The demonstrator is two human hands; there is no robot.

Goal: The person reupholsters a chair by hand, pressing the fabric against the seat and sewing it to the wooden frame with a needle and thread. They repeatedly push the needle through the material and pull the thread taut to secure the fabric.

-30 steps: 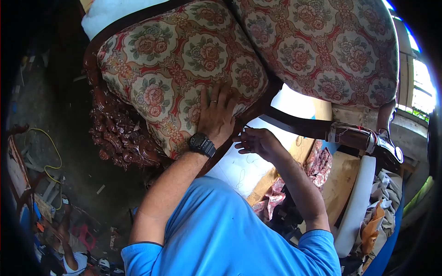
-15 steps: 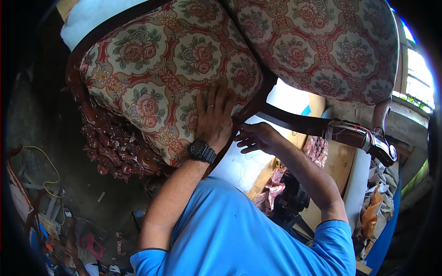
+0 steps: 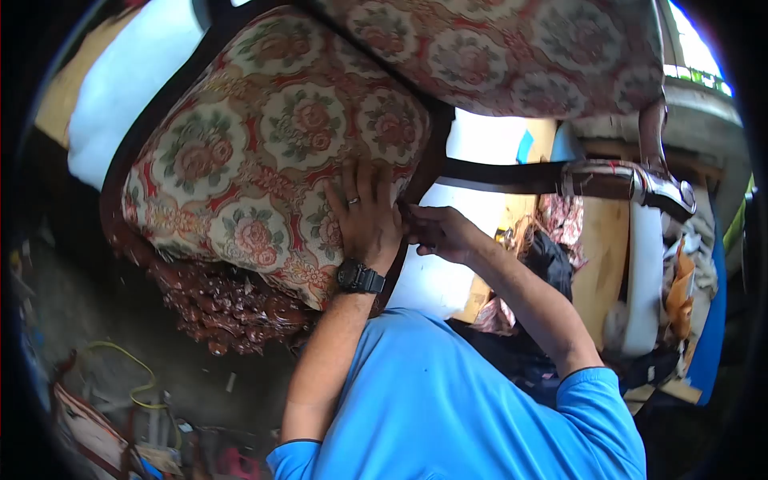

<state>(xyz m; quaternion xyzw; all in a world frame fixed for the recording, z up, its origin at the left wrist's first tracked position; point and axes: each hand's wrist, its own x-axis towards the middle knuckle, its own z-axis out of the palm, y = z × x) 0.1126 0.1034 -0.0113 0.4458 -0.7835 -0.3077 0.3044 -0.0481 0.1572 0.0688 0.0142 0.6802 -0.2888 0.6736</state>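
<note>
- The floral seat cushion (image 3: 264, 152) lies above and to the left of both hands, its long axis running from lower left to upper right along the dark carved frame (image 3: 224, 308).
- The left hand (image 3: 366, 218) is the nearer one — fingers spread, palm pressed flat on the fabric near the seat's edge.
- The right hand (image 3: 438, 232) sits just beside it at the cushion's edge, fingers curled as if pinching; what it grips I cannot tell.

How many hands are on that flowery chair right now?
2. The left hand, with a ring and a wristwatch, lies flat on the floral seat cushion. The right hand is at the cushion's edge beside it, fingers curled. None other shows.
</note>
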